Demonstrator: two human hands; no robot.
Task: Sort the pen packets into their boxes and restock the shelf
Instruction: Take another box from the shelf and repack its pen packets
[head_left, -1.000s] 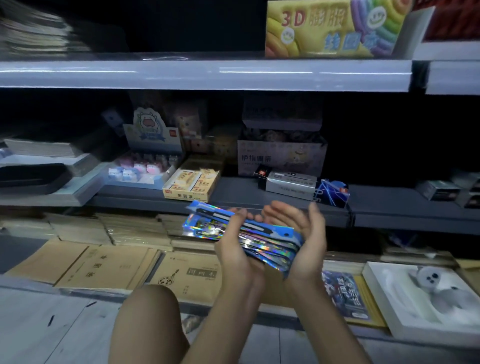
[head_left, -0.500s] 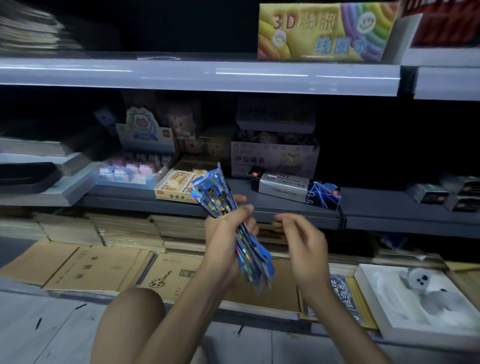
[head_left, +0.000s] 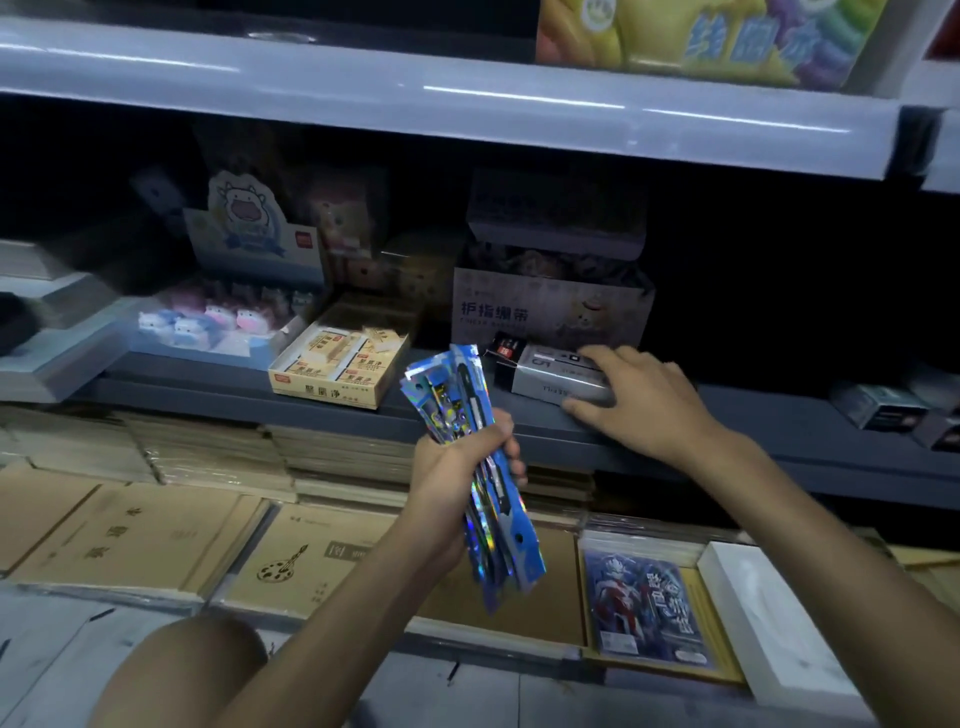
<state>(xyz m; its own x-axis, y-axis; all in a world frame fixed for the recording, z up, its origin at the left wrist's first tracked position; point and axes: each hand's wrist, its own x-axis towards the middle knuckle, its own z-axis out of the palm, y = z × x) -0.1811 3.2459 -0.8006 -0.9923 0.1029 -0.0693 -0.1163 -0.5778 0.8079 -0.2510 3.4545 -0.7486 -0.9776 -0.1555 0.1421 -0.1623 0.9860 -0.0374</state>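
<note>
Holding the pen packets (head_left: 470, 395) as one bundle, the person's left grip (head_left: 457, 467) is closed round their middle. The packets stand nearly upright, a bit tilted, w/ the tops fanning out above the fist & the blue ends hanging below it. Prob. this one-hand hold is to leave the other hand free. The bundle is in the air in front of the shelf (head_left: 208, 384), not touching it, just left of the silver box (head_left: 545, 376). The right grip (head_left: 639, 400) lies on the right end of this box, fingers spread & rather straight over the top, thumb at the front edge. It touches the box but does not seem clasped round it. Perhaps the packets belong in this box; the print is too blurred to confirm
</note>
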